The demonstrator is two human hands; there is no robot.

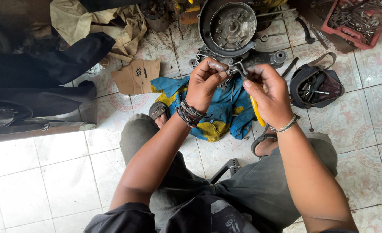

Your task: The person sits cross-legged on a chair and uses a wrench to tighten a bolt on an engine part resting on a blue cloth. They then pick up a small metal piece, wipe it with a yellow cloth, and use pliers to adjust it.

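Gripping yellow pliers [255,113] in the right hand [270,95] — left hand [204,84] pinching a small part [236,69] at the engine's [232,32] 6 o'clock — calls for steady, square jaws.

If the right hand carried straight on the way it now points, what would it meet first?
Probably the small metal part at the tip of its yellow-handled tool, with the engine casing just beyond. The right hand points up-left; depth is unclear.

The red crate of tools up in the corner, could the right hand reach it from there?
Probably not right away. The right hand is busy holding yellow-handled pliers, and the red crate sits well beyond the black tool bag.
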